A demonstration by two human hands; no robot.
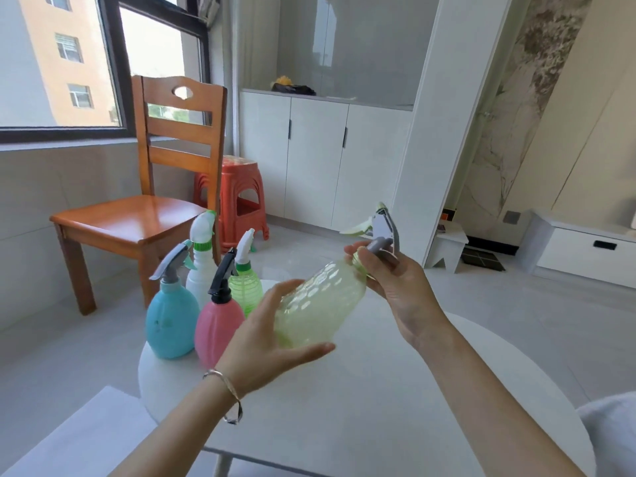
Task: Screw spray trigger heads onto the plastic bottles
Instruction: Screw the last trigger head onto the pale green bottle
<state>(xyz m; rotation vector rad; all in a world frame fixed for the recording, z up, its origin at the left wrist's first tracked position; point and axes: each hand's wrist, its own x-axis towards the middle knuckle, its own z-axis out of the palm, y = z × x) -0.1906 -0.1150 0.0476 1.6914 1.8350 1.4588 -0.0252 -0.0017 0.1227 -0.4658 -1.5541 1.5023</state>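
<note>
Head view. The pale green translucent plastic bottle (320, 304) has a dimpled, faceted wall and a bulbous body narrowing to a threaded neck. It is held above the table, tilted, with the base toward 7 o'clock and the neck toward 1 o'clock.

The left hand (265, 342) cups the base, with the thumb underneath and the fingers curled over the upper wall. A thin silver bracelet (227, 394) sits on that wrist.

The right hand (395, 280) pinches the collar of the grey plastic spray trigger head (383, 228) at the bottle neck. The pale lever and nozzle project toward 12 o'clock. Whether the collar is fully seated cannot be determined.

The round white smooth table (344, 425) carries four capped bottles, grouped at its 10 o'clock rim, close together:
- blue rounded bottle (170, 321), nearest the edge;
- pink ribbed bottle (216, 328), beside it;
- white slim bottle (201, 273), behind;
- bright green ribbed bottle (246, 290), behind.

The table surface from 12 to 6 o'clock is bare beneath the hands.

A glossy wooden chair (137, 222) stands beyond the 10 o'clock rim, and a red plastic stool (241, 201) stands behind it.
</note>
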